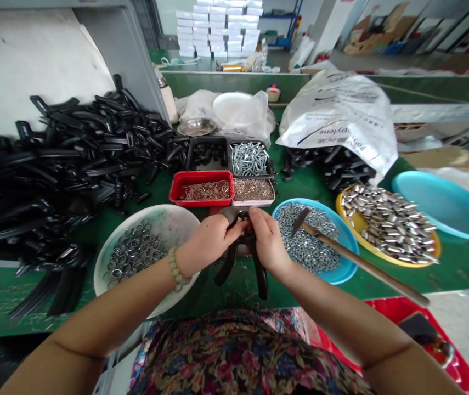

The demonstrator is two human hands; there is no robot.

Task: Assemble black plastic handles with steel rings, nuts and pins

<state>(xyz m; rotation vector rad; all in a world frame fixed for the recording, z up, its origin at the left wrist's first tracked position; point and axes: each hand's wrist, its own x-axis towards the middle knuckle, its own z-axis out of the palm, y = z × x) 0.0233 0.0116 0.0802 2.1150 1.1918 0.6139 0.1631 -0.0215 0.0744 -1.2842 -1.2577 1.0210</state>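
Note:
My left hand (pixel 207 241), with a beaded bracelet (pixel 173 266) at its wrist, is closed around the upper part of a black spring clamp (pixel 261 277). From the other side my right hand (pixel 270 244) grips the same clamp, fingers pinched near its top. Its two handles hang apart, pointing towards me. Fingers hide most of the joint, and any small part between them cannot be made out. Just beyond the hands lie a red tray (pixel 176 192) of thin pins and a pale tray (pixel 254 204) of tiny rivet-like pieces.
Left, black clamp parts (pixel 106 137) are heaped beside a white basin (pixel 108 241) of metal rings. Right, a hammer (pixel 357 260) rests across a blue basin (pixel 351 263) of small nuts. Further right stands a yellow basin (pixel 351 222) of metal sleeves. Behind are screws (pixel 249 159) and a plastic sack (pixel 337 109).

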